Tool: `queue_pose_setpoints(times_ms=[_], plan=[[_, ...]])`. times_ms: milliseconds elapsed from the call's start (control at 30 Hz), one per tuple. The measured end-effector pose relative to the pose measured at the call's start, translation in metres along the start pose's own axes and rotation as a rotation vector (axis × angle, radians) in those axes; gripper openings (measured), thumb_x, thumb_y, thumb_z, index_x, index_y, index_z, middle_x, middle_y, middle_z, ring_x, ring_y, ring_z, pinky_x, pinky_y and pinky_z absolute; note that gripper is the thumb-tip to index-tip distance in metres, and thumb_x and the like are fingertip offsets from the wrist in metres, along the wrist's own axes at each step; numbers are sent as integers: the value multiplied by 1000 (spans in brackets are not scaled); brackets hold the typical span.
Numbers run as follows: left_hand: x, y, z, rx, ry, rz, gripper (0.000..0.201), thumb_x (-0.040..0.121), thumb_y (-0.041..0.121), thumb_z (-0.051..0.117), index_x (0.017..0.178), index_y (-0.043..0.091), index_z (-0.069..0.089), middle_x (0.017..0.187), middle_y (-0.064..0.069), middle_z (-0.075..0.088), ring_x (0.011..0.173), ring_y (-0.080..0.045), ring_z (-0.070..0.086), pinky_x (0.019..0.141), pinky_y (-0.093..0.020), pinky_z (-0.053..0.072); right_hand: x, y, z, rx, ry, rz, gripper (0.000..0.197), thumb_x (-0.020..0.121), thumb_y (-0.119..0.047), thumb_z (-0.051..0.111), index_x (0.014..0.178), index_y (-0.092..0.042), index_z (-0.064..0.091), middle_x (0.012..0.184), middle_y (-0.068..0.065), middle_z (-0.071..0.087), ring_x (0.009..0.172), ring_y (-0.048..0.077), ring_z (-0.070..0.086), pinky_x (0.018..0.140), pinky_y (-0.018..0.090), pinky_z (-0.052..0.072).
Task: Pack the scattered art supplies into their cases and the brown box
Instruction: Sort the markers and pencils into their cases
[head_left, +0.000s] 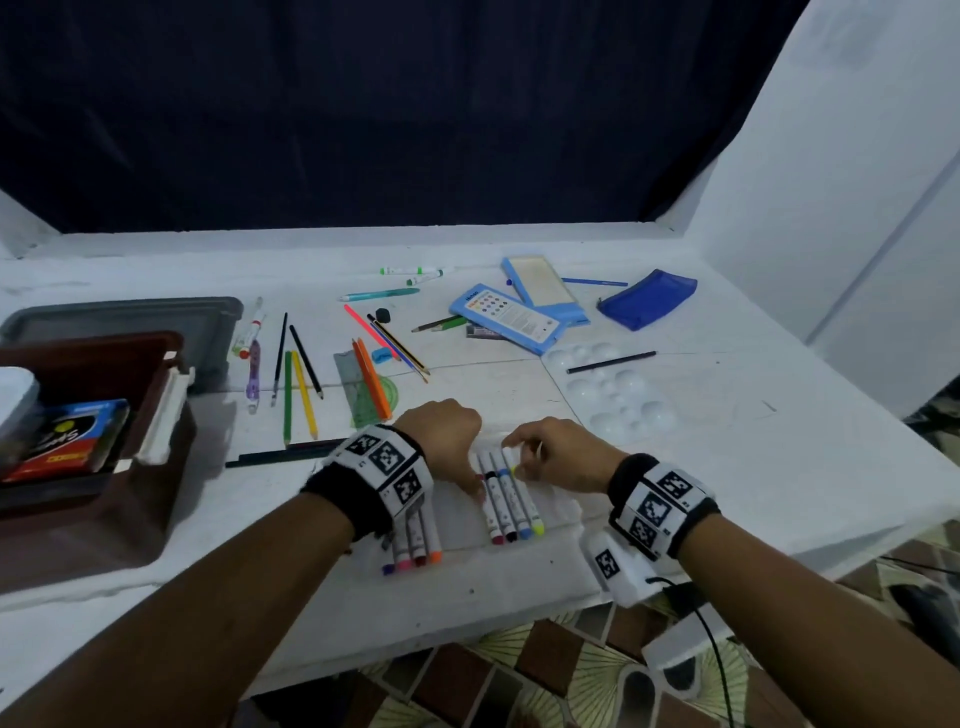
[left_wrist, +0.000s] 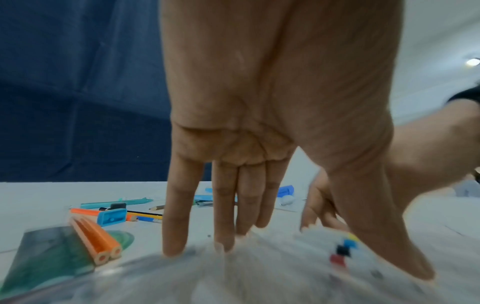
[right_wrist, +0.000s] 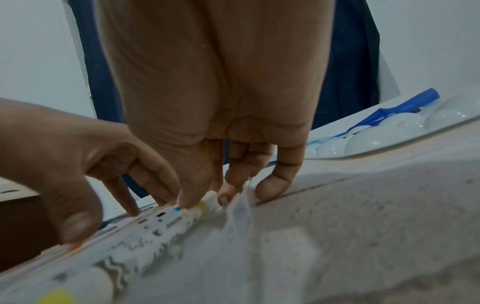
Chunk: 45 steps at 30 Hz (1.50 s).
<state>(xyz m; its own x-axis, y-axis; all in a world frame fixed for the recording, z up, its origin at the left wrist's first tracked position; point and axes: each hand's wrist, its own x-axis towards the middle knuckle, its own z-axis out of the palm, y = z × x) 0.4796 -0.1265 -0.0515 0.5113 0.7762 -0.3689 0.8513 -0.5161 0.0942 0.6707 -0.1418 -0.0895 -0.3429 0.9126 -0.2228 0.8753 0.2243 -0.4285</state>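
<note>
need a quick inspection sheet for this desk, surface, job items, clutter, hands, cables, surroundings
surface: white table, scuffed.
job's things: markers in a clear pouch; brown box at left holding packs; loose pencils; blue zip pouch.
clutter: white paint palette, green ruler.
hands: left hand fingers straight, pressing the pouch; right hand pinching its edge.
cables: black cable near the right wrist.
surroundings: dark blue curtain, white wall.

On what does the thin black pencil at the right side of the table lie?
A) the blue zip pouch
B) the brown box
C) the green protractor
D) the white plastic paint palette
D: the thin black pencil lies across the white plastic paint palette.
</note>
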Motion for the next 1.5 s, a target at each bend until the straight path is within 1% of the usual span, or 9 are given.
queue_pose_setpoints(times_ms=[133, 300, 433, 533, 733, 867, 1067, 1300, 1500], plan=[[18, -14, -19, -75, -57, -10, 67, 83, 59, 64, 134, 16, 51, 132, -5, 53, 117, -23, 51, 89, -29, 42, 2, 7, -15, 57, -98, -31, 35, 91, -28, 66, 124, -19, 63, 92, -6, 63, 83, 11, 56, 77, 23, 45], [46, -23, -37, -144, -108, -26, 53, 86, 54, 64, 129, 23, 60, 126, 0, 59, 112, -16, 56, 96, -31, 46, 11, 23, -46, 377, -199, -41, 29, 92, -23, 67, 118, -12, 65, 93, 10, 74, 77, 17, 67, 80, 38, 56], [82, -28, -61, -147, -23, -83, 53, 86, 51, 65, 130, 24, 58, 129, 0, 59, 113, -17, 55, 96, -31, 45, 35, 44, -80, 351, -149, -59, 27, 91, -23, 67, 115, -11, 66, 84, -1, 73, 75, 14, 69, 78, 37, 56], [116, -30, -72, -139, 40, -138, 73, 82, 48, 71, 144, 21, 43, 146, -4, 44, 130, -22, 44, 102, -30, 38, 58, 61, -106, 322, -56, -51, 21, 90, -20, 67, 108, -8, 70, 77, -4, 70, 69, 12, 66, 71, 30, 54], [177, -34, -75, -121, -3, -306, 128, 69, 49, 82, 154, 31, -12, 161, -20, -2, 143, -36, 28, 112, -45, 34, 130, 109, -151, 95, 110, -7, 29, 87, -29, 70, 109, -10, 69, 111, 4, 65, 102, 19, 59, 85, 27, 47], [197, -37, -59, -98, -12, -361, 124, 69, 52, 81, 155, 25, -4, 158, -17, 20, 144, -33, 25, 113, -42, 30, 179, 137, -171, 14, 87, 89, 43, 89, -20, 64, 119, 11, 60, 128, 29, 57, 115, 40, 57, 95, 45, 50], [207, -42, -52, -87, 0, -392, 124, 66, 50, 83, 154, 28, -1, 155, -21, 21, 141, -38, 25, 112, -47, 33, 226, 172, -169, 76, 0, 204, 71, 90, -35, 65, 148, -9, 35, 153, 11, 35, 136, 29, 41, 106, 37, 41], [209, -41, -56, -88, 21, -371, 113, 57, 44, 89, 144, 27, 20, 135, -16, 42, 123, -34, 41, 101, -48, 43, 244, 195, -155, 71, 68, 281, 55, 84, -17, 75, 132, -11, 50, 138, 13, 48, 120, 31, 53, 91, 36, 49], [214, -44, -60, -21, -3, -411, 117, 60, 45, 89, 149, 24, 16, 137, -15, 43, 124, -32, 43, 98, -40, 42, 244, 201, -166, 270, 161, 273, 30, 84, 5, 54, 106, -15, 61, 117, 14, 56, 89, 31, 64, 67, 37, 58]])
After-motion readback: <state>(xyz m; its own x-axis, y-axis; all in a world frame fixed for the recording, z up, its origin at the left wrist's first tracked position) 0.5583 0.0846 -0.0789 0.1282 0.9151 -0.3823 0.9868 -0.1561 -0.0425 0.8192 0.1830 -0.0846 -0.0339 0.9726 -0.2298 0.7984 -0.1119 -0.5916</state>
